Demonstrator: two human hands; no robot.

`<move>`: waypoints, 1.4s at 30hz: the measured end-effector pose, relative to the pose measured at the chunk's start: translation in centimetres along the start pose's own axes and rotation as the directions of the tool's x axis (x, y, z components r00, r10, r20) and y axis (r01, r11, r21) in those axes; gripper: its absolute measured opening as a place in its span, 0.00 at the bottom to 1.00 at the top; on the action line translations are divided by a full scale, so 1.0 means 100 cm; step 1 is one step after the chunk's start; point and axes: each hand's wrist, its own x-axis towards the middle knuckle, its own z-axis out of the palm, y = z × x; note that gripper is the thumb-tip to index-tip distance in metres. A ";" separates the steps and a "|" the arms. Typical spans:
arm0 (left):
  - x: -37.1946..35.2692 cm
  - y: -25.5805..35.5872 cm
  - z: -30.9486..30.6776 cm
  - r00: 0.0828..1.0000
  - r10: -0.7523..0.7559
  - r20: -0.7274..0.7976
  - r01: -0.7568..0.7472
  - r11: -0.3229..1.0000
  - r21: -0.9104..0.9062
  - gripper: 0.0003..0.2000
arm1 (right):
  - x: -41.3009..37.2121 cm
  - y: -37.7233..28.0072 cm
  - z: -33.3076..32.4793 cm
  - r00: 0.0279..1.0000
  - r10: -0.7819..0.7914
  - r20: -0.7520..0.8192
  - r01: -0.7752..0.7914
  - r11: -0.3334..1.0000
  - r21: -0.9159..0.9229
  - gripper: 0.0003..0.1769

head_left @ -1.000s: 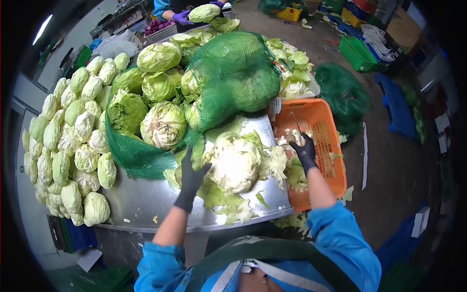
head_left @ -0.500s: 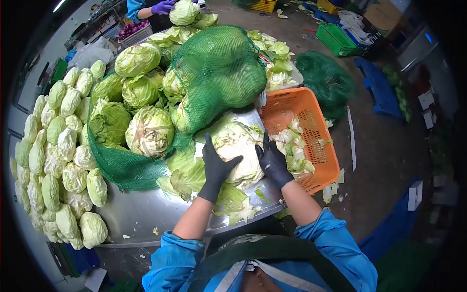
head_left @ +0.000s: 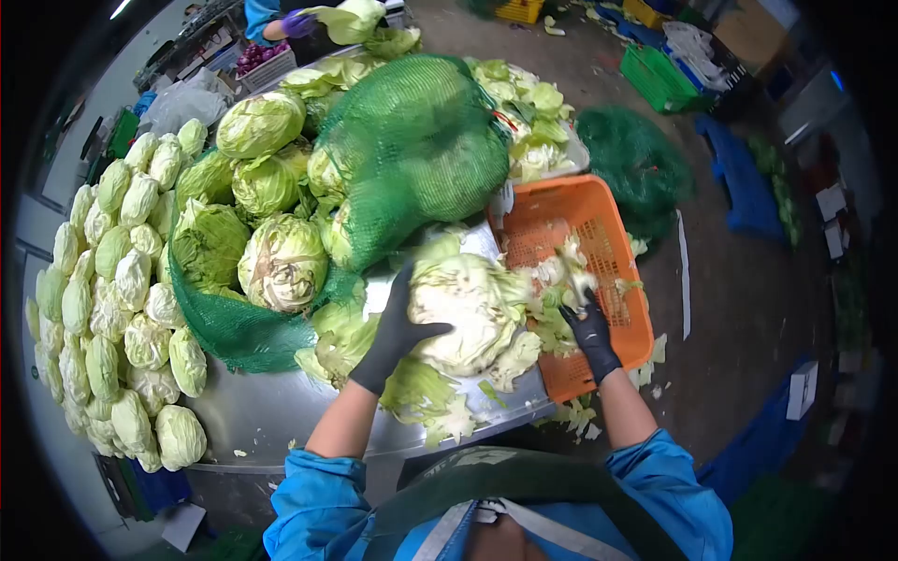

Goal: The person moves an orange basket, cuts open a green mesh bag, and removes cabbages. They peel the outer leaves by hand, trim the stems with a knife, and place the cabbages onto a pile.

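Note:
My left hand [head_left: 398, 332], in a dark glove, rests against the left side of a pale cabbage [head_left: 463, 313] with its thumb and fingers spread. The cabbage sits on the metal table [head_left: 267, 411] with loose outer leaves around it. Over the orange crate [head_left: 622, 271], right of the cabbage, is my right hand [head_left: 591, 332], also gloved, its fingers apart beside torn leaf pieces [head_left: 561, 290]. Whether it touches or grips any of these leaves is unclear. A green net bag [head_left: 412, 140] of cabbages stands just beyond the cabbage.
Trimmed cabbages [head_left: 122, 280] are piled at the left. An open net [head_left: 238, 327] holds more whole cabbages. Behind the crate stands a tray of leaves [head_left: 543, 159], with a bundled green net [head_left: 636, 168] to its right. Across the table, a person's purple-gloved hand [head_left: 299, 23] is near a cabbage leaf.
My right hand has left the cabbage's right side and moved right, over the crate. My left hand has stayed at the cabbage, which now shows a different side.

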 end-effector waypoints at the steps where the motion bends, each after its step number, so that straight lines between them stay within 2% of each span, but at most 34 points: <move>1: 0.009 0.011 0.010 0.998 0.052 0.034 -0.054 0.997 0.054 0.60 | -0.011 -0.021 0.013 0.991 -0.128 -0.034 0.129 0.990 0.050 0.34; 3: 0.021 0.008 0.030 0.999 0.004 -0.038 0.001 0.991 0.131 0.61 | -0.034 -0.092 0.003 0.933 -0.361 -0.004 0.360 0.931 -0.064 0.34; 4: 0.026 0.013 0.034 0.999 0.012 -0.029 -0.008 0.991 0.131 0.61 | -0.041 -0.113 -0.002 0.953 -0.298 0.056 0.303 0.948 -0.101 0.36; 6: 0.036 0.024 0.036 0.974 -0.217 0.066 0.213 0.975 0.058 0.60 | -0.046 -0.131 -0.007 0.968 -0.220 0.121 0.238 0.956 -0.169 0.41; 10: 0.045 0.038 0.046 0.978 -0.202 0.051 0.198 0.978 0.073 0.59 | -0.053 -0.145 -0.013 0.974 -0.116 0.195 0.167 0.948 -0.271 0.40; 12: 0.051 0.050 0.050 0.958 -0.286 0.032 0.260 0.908 0.329 0.57 | -0.050 -0.142 -0.006 0.982 -0.116 0.149 0.157 0.938 -0.308 0.40; 13: 0.054 0.057 0.052 0.958 -0.283 0.039 0.255 0.909 0.329 0.57 | -0.048 -0.141 -0.003 0.986 -0.124 0.109 0.154 0.927 -0.341 0.40; 15: 0.060 0.066 0.056 0.942 -0.336 0.006 0.295 0.836 0.463 0.56 | -0.046 -0.137 -0.002 0.987 -0.107 0.120 0.142 0.930 -0.340 0.39; 17: 0.061 0.057 0.059 0.959 -0.282 0.007 0.245 0.847 0.472 0.56 | -0.044 -0.129 0.002 0.977 -0.170 0.129 0.204 0.918 -0.339 0.38; 18: 0.060 0.062 0.060 0.958 -0.288 0.010 0.243 0.825 0.510 0.56 | -0.041 -0.140 -0.008 0.977 -0.060 0.203 0.141 0.899 -0.414 0.32; 19: 0.057 0.066 0.064 0.955 -0.298 0.010 0.245 0.803 0.543 0.56 | -0.028 -0.126 0.000 0.977 -0.060 0.206 0.144 0.897 -0.418 0.32; 20: 0.053 0.071 0.068 0.953 -0.303 0.023 0.239 0.795 0.557 0.55 | -0.008 -0.101 0.014 0.961 -0.252 0.113 0.270 0.776 -0.570 0.29; 21: 0.044 0.066 0.073 0.975 -0.216 0.045 0.160 0.834 0.528 0.54 | 0.010 -0.087 0.020 0.894 -0.444 0.054 0.347 0.613 -0.710 0.26; 22: 0.034 0.060 0.078 0.993 -0.117 0.015 0.096 0.879 0.467 0.54 | 0.034 -0.090 0.017 0.976 -0.197 0.092 0.218 0.876 -0.431 0.26; 23: 0.027 0.052 0.080 1.000 -0.012 -0.023 0.021 0.911 0.411 0.54 | 0.052 -0.096 0.016 0.978 0.032 0.208 -0.008 0.993 -0.114 0.27; 24: 0.024 0.039 0.072 1.000 -0.026 0.001 0.024 0.946 0.323 0.53 | 0.049 -0.117 0.003 0.974 0.069 0.216 -0.053 0.996 -0.076 0.31; 25: 0.018 0.025 0.063 0.992 -0.116 0.055 0.102 0.973 0.206 0.53 | 0.051 -0.115 0.007 0.975 0.146 0.166 -0.141 0.989 -0.041 0.34; 27: 0.007 -0.007 0.049 0.997 0.027 0.073 -0.023 0.999 -0.044 0.50 | 0.070 -0.066 0.029 0.889 0.316 0.333 -0.372 0.921 0.119 0.36; 28: 0.006 -0.008 0.044 0.995 -0.057 0.086 0.073 0.978 -0.194 0.48 | 0.066 -0.034 0.039 0.911 0.308 0.273 -0.351 0.928 0.125 0.36; 29: 0.009 -0.010 0.038 0.996 -0.062 0.072 0.074 0.979 -0.190 0.48 | 0.062 -0.002 0.045 0.932 0.291 0.217 -0.322 0.938 0.127 0.36; 30: 0.013 -0.013 0.030 0.997 -0.064 -0.031 0.061 0.993 -0.104 0.46 | 0.065 0.032 0.044 0.909 0.333 0.249 -0.354 0.934 0.046 0.38; 31: 0.013 -0.017 0.020 0.990 -0.063 -0.125 0.062 0.998 -0.015 0.45 | 0.059 0.030 0.035 0.881 0.383 0.278 -0.388 0.921 -0.039 0.39; 32: 0.017 -0.021 0.008 0.966 0.089 -0.244 -0.018 0.959 0.281 0.42 | 0.055 0.025 0.029 0.918 0.374 0.134 -0.361 0.926 -0.115 0.41; 33: 0.014 -0.002 0.002 0.965 0.107 -0.238 -0.024 0.945 0.326 0.40 | 0.040 -0.015 0.005 0.934 0.356 -0.014 -0.352 0.917 -0.189 0.42; 34: 0.012 0.018 0.006 0.987 0.139 -0.083 -0.117 0.965 0.234 0.40 | 0.029 -0.037 -0.007 0.985 0.149 -0.092 -0.153 0.988 -0.033 0.46; 35: 0.011 0.038 0.019 0.980 0.188 0.069 -0.195 0.973 0.126 0.40 | 0.021 -0.055 -0.013 0.991 -0.058 -0.119 0.087 0.964 0.253 0.46; 36: 0.016 0.054 0.032 0.918 0.309 0.251 -0.389 0.825 0.409 0.41 | 0.014 -0.080 -0.020 1.000 0.009 -0.007 -0.008 0.991 0.136 0.47; 37: 0.021 0.067 0.048 0.936 0.199 0.291 -0.328 0.796 0.509 0.44 | 0.005 -0.101 -0.025 0.991 0.094 0.097 -0.095 0.995 0.003 0.48; 39: 0.024 0.053 0.073 0.967 0.104 0.233 -0.233 0.733 0.639 0.46 | -0.008 -0.125 -0.028 0.993 -0.089 0.077 0.091 0.996 -0.022 0.49; 40: 0.025 0.058 0.072 0.964 0.109 0.242 -0.243 0.733 0.636 0.46 | -0.018 -0.133 -0.029 0.990 -0.139 -0.024 0.138 0.990 -0.033 0.48; 41: 0.023 0.062 0.068 0.970 0.015 0.242 -0.159 0.794 0.586 0.47 | -0.026 -0.129 -0.031 0.991 -0.133 -0.032 0.132 0.991 -0.032 0.48; 42: 0.025 0.068 0.065 0.968 -0.075 0.239 -0.067 0.842 0.535 0.47 | -0.032 -0.125 -0.033 0.978 -0.159 -0.133 0.164 0.986 0.026 0.46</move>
